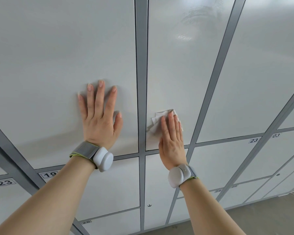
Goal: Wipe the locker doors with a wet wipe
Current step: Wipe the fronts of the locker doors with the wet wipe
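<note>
Head view: the wet wipe (157,119), a thin, white, crumpled sheet, lies flat against the lower part of the middle locker door (175,73), just right of centre in the frame. The right hand (172,139) presses it there with straight fingers held close together; the wipe's creased edges stick out to the left of and above the fingertips. This door is smooth, pale grey and glossy, with damp smeared streaks (193,19) shining near its top.

The left hand (100,116) rests flat on the neighbouring door (58,61) to the left, fingers spread and holding nothing. A darker grey matte upright strip (141,65) runs between the two doors and between the hands. Each wrist carries a rounded white device on a grey strap, the left band (98,156) and the right band (178,175).

Small black-on-white number labels sit on the lower doors: 19 (48,175) and 23 (4,182) at lower left, 20 (85,222) below, and another 23 (254,140) at the right. A small round metal lock (149,205) shows on a lower door. Grey floor (270,216) fills the lower right corner.
</note>
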`<action>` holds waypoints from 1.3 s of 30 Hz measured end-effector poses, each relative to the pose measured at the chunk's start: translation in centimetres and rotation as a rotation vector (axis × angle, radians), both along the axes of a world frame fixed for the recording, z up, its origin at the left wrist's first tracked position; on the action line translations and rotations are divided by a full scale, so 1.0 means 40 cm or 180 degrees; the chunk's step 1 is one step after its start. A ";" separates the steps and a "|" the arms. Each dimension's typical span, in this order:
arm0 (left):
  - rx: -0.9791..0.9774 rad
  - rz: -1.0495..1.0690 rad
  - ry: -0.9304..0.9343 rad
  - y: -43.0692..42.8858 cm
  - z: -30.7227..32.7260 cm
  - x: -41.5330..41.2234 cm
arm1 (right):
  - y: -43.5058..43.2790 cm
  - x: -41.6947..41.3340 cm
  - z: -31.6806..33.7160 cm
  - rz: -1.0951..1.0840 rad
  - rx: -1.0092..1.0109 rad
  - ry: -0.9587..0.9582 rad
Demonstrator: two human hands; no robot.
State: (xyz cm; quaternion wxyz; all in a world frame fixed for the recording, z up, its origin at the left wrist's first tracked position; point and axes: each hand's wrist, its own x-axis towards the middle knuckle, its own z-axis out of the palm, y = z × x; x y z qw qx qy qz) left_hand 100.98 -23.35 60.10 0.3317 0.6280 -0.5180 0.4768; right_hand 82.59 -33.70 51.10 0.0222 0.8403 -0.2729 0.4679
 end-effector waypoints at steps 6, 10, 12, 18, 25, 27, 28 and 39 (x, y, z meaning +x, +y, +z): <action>0.0026 -0.0007 0.0012 0.002 0.000 -0.002 | -0.035 -0.044 -0.009 -0.0247 0.0385 -0.0280; 0.0035 -0.0008 0.0028 0.002 0.000 -0.004 | -0.058 -0.068 0.007 -0.0375 0.0545 -0.0508; 0.0047 -0.0009 0.0046 0.002 -0.001 -0.006 | -0.066 -0.072 0.018 -0.0426 0.0527 -0.0588; 0.0029 -0.0049 0.0110 0.003 0.003 -0.016 | -0.045 -0.028 0.042 -0.0481 0.0648 -0.0832; 0.0128 -0.0083 0.0128 0.007 0.004 -0.022 | 0.007 0.020 0.031 -0.0152 0.0287 -0.0478; 0.0154 -0.0089 0.0111 0.007 -0.003 -0.022 | 0.022 0.033 0.023 -0.0085 0.0270 -0.0352; 0.0164 -0.0095 0.0108 0.007 -0.011 -0.021 | 0.029 0.038 0.018 -0.0062 0.0259 -0.0281; 0.0348 -0.0130 0.0109 0.009 -0.090 -0.012 | -0.002 -0.033 -0.054 -0.0344 0.0096 0.0178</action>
